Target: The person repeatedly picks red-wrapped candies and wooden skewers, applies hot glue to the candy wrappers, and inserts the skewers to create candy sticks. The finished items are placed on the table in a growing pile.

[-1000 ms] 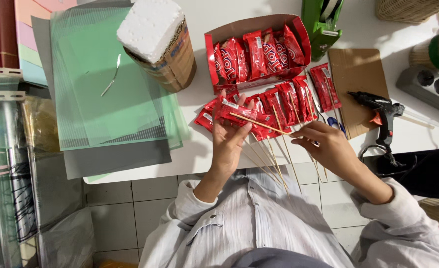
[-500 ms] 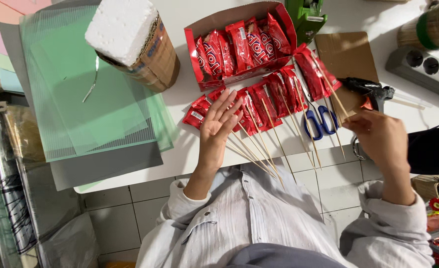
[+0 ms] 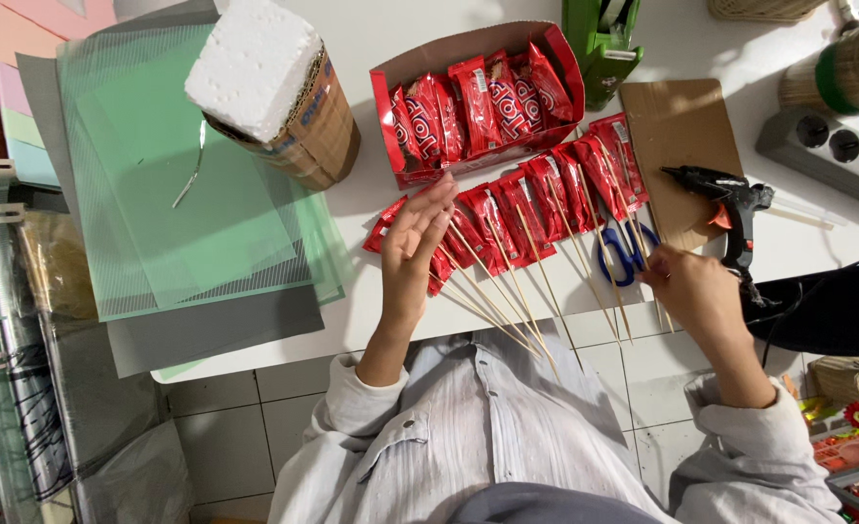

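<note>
Left hand (image 3: pixel 418 247): flat and released, fingers spread, resting on the row of red candy bars on wooden skewers (image 3: pixel 536 204) laid across the white desk (image 3: pixel 390 39), at 6 o'clock from the open red box of bars (image 3: pixel 478 97). Right hand (image 3: pixel 691 291): at the desk edge, fingertips at the blue-handled scissors (image 3: pixel 628 254); whether its grip is clenched cannot be told. Black glue gun (image 3: pixel 730 209) on brown cardboard (image 3: pixel 677 126) at 1 o'clock from that hand; foam block in a basket (image 3: pixel 274 92) at 10 o'clock from the left hand.
</note>
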